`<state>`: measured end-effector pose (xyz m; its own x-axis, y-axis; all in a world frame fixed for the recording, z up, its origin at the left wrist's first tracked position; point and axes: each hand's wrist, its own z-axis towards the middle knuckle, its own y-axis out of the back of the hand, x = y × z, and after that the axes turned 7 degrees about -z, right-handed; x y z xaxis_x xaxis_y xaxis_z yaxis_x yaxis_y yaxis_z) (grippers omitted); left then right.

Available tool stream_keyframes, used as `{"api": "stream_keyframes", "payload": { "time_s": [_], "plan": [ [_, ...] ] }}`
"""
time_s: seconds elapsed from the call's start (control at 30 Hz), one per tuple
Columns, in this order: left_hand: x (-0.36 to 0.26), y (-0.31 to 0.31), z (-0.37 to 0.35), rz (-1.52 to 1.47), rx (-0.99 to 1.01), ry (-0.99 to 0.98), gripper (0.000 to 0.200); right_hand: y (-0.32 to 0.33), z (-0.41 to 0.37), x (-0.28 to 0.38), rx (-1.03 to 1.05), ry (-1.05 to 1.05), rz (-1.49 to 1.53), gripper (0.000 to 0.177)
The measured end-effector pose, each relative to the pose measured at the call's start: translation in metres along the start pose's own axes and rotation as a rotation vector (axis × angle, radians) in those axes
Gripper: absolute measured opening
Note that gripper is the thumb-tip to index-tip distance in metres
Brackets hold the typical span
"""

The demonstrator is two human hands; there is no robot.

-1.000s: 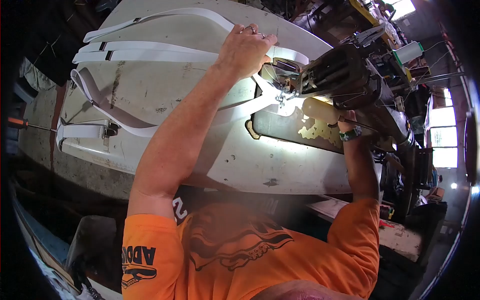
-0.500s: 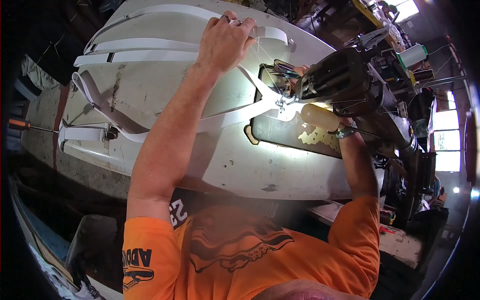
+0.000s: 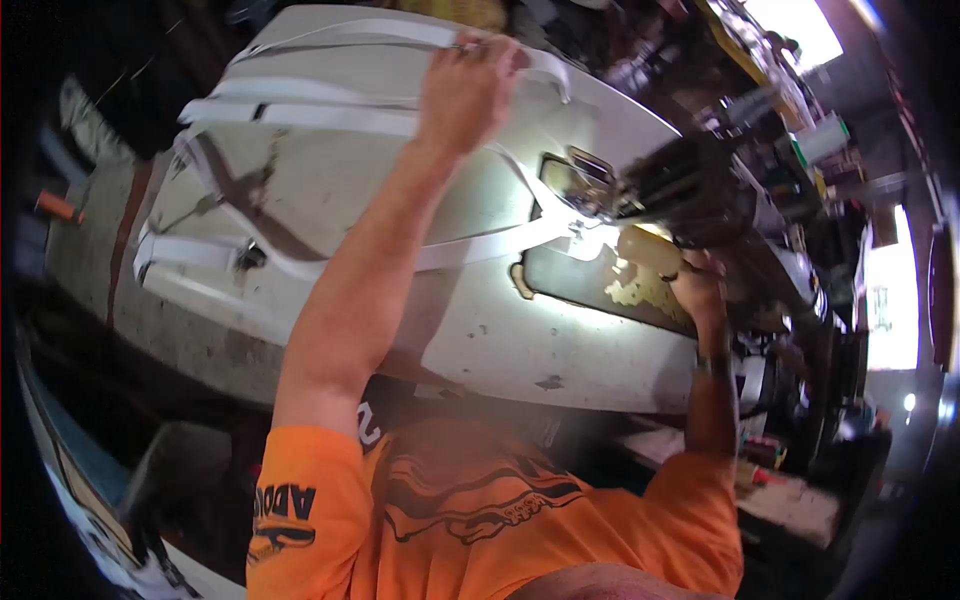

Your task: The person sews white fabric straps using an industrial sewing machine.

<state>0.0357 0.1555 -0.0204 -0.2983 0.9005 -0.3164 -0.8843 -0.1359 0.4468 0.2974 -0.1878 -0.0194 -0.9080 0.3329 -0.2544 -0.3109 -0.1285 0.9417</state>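
Observation:
Near the top of the white work surface, my left hand is closed on a white strap with its fingers curled. Other lengths of the strap run in loops to the left, and one band reaches the lit needle area of a dark sewing machine. My right hand is at the right end of a pale yellow cylinder, below the machine's head. Its fingers look curled but are blurred, and what they hold is hidden.
The large white work surface has a dark, worn metal plate set around the needle area. An orange-handled tool is at the far left. A white thread spool stands at the upper right, beyond the machine.
My right hand has come from behind the cylinder and machine head down towards me, into fuller view. My left hand stays at the strap. The whole view has shifted slightly and blurred.

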Motion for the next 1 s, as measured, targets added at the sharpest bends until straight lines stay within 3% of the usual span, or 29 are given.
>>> {"api": "stream_keyframes", "payload": {
  "time_s": [0.07, 0.13, 0.2, 0.27, 0.37, 0.47, 0.53, 0.6, 0.63, 0.73, 0.77, 0.87, 0.9, 0.93, 1.0],
  "plan": [
    [0.004, -0.005, 0.003, 0.039, -0.078, -0.002, 0.023, 0.011, -0.029, -0.004, 0.011, -0.114, 0.031, 0.030],
    [0.000, 0.004, 0.008, 0.063, -0.238, 0.018, 0.024, 0.023, -0.051, 0.007, 0.004, -0.321, 0.285, 0.036],
    [-0.011, 0.032, 0.021, -0.017, -0.440, 0.023, 0.021, 0.026, -0.077, 0.014, -0.130, -0.148, 0.045, 0.040],
    [-0.022, 0.064, 0.031, -0.021, -0.538, 0.032, 0.024, 0.069, -0.078, 0.053, -0.227, 0.044, 0.001, 0.045],
    [-0.055, 0.121, 0.035, -0.068, -0.560, -0.045, 0.029, 0.143, -0.071, 0.125, -0.178, 0.295, 0.503, 0.043],
    [-0.088, 0.160, 0.019, -0.186, -0.422, -0.212, 0.036, 0.162, -0.027, 0.166, -0.347, 0.096, 1.008, 0.048],
    [-0.095, 0.167, 0.005, -0.181, -0.309, -0.288, 0.041, 0.184, 0.025, 0.195, -0.395, 0.040, 1.402, 0.060],
    [-0.090, 0.173, -0.007, -0.126, -0.139, -0.359, 0.047, 0.208, 0.068, 0.210, -0.005, -0.065, 1.683, 0.067],
    [-0.086, 0.183, -0.008, -0.077, -0.101, -0.371, 0.044, 0.228, 0.077, 0.231, 0.148, -0.209, 1.746, 0.056],
    [-0.061, 0.211, -0.008, -0.029, 0.048, -0.346, 0.042, 0.210, 0.127, 0.224, 0.612, 0.092, 1.796, 0.046],
    [-0.048, 0.220, -0.005, -0.031, 0.104, -0.327, 0.044, 0.218, 0.134, 0.229, 0.665, 0.162, 1.776, 0.042],
    [-0.012, 0.250, 0.010, -0.230, 0.199, -0.094, 0.058, 0.242, 0.152, 0.273, 0.482, 0.176, 1.537, 0.043],
    [0.003, 0.263, 0.018, -0.276, 0.197, -0.033, 0.076, 0.253, 0.154, 0.297, 0.442, 0.194, 1.577, 0.046],
    [0.024, 0.273, 0.027, -0.190, 0.189, -0.014, 0.076, 0.267, 0.154, 0.319, 0.431, 0.156, 1.594, 0.049],
    [0.035, 0.326, 0.041, -0.337, 0.448, 0.304, 0.064, 0.268, 0.196, 0.325, 0.521, 0.316, 1.427, 0.051]
  ]
}}
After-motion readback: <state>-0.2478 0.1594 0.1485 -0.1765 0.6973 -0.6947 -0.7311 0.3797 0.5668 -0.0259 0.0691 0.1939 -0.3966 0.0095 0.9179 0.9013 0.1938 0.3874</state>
